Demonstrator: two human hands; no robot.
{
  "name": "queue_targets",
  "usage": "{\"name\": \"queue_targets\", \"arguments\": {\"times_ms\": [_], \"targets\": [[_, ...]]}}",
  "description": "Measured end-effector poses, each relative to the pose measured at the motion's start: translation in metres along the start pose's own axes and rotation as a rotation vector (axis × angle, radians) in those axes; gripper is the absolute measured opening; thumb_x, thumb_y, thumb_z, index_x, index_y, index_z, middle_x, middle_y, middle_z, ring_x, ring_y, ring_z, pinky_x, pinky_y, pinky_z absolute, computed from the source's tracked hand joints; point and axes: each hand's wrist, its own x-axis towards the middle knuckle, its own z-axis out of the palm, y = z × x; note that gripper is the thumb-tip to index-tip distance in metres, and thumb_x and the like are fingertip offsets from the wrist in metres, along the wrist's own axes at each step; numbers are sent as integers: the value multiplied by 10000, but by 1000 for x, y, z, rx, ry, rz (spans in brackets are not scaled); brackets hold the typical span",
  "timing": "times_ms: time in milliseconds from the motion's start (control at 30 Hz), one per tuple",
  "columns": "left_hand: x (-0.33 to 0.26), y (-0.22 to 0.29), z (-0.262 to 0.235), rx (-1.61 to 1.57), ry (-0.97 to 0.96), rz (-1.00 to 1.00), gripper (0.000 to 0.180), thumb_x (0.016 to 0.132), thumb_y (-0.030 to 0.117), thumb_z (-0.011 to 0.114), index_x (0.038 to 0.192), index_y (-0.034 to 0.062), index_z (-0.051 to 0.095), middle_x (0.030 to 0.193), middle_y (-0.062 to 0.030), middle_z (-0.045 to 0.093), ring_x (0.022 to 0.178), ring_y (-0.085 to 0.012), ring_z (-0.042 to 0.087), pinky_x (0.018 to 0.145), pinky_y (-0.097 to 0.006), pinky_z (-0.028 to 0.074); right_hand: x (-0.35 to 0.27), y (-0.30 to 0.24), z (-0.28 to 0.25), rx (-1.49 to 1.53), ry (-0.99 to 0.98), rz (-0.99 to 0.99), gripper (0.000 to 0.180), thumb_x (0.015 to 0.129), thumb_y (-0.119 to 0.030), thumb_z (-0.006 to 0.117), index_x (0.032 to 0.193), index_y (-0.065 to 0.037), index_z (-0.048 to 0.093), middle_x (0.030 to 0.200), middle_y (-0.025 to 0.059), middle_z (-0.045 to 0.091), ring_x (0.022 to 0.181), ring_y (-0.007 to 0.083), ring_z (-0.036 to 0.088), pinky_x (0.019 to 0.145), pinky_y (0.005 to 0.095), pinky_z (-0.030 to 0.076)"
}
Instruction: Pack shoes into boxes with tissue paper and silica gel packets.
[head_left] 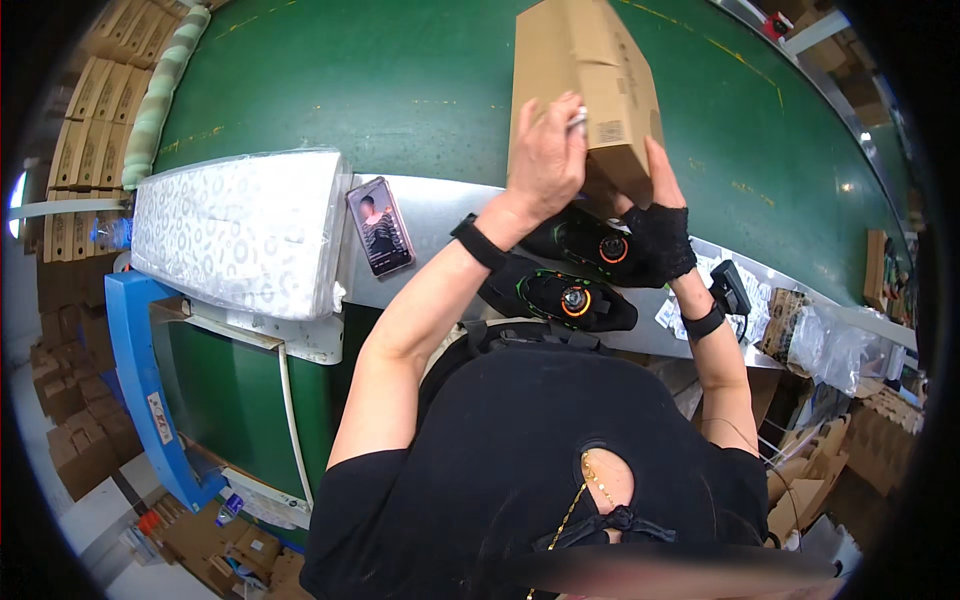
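Both hands, left hand [545,150] and gloved right hand [660,225], are gripping the cardboard box [580,80] at twelve o'clock above two black shoes [575,275].

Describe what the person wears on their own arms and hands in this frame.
The left hand is bare, with a black band on the left wrist. The right hand wears a black fingerless glove, with a black band on the right wrist. The black top's short sleeves leave both forearms uncovered.

Matt brown cardboard box [585,85] on a smooth green belt [400,90]; glossy black shoes [570,295] on a brushed-metal ledge [430,215].
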Motion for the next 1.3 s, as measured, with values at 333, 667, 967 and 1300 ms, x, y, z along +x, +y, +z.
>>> {"name": "queue_targets", "arguments": {"times_ms": [333, 667, 967, 1300], "targets": [[-15, -46, -21, -68, 156, -210, 167, 812, 68, 476, 971, 24, 499, 963, -113, 600, 794, -269, 576, 706, -339, 440, 5, 50, -71, 918, 559, 612, 339, 734, -203, 641, 1019, -66, 518, 1007, 61, 556, 930, 210, 541, 757, 400, 461], [-50, -82, -5, 665, -528, -342, 398, 856, 372, 412, 1038, 58, 573, 1135, -119, 519, 1179, -395, 327, 915, -628, 208, -132, 245, -32, 1471, 491, 1158, 392, 771, -289, 605, 1085, -80, 499, 1099, 123, 532, 1045, 276, 502, 776, 424, 437], [-74, -90, -44, 316, -62, -225, 314, 842, 240, 486, 1056, 13, 523, 1107, -171, 512, 1093, -336, 433, 908, -453, 319, -133, 128, -17, 1174, 40, 1249, 561, 831, -410, 518, 1207, -27, 355, 1142, 233, 499, 999, 284, 543, 715, 357, 473], [-184, -180, -310, 820, 409, -684, 366, 818, 144, 425, 1116, -64, 469, 1156, -239, 472, 1100, -335, 434, 933, -435, 318, -182, 175, 4, -253, -355, 265, 359, 791, -253, 574, 1089, -63, 509, 1001, 103, 599, 875, 241, 580, 755, 335, 469]]}}
